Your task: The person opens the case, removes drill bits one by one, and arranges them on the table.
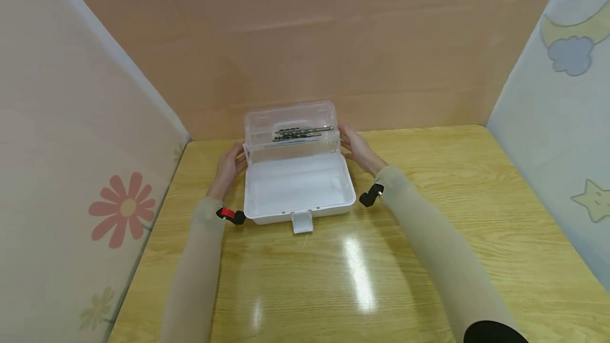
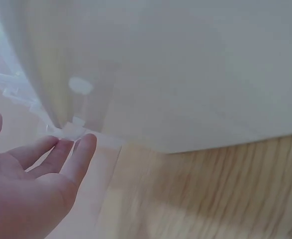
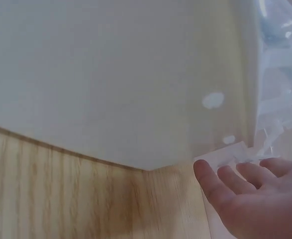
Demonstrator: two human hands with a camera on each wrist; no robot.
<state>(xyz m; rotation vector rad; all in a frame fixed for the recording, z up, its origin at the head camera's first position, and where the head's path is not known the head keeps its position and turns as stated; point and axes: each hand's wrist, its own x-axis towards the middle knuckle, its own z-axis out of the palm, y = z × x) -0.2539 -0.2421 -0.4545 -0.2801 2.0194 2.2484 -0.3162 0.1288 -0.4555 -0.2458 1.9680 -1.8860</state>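
A white plastic box (image 1: 299, 184) stands on the table with its clear upper section (image 1: 290, 115) raised at the back. Several metal drill bits (image 1: 302, 134) lie in a bundle in that clear part. My left hand (image 1: 229, 165) is at the box's back left corner, and my right hand (image 1: 357, 150) is at the back right one. In the left wrist view, the left fingers (image 2: 81, 157) reach the corner's lower edge, loosely extended. The right wrist view shows the right fingers (image 3: 235, 179) likewise spread at the opposite corner, thumb hidden.
The wood-grain table (image 1: 295, 290) extends in front of the box and to both sides. A white latch (image 1: 302, 223) sticks out at the box's front. Behind stands a brown backdrop (image 1: 305, 41); patterned panels (image 1: 95, 120) flank the table.
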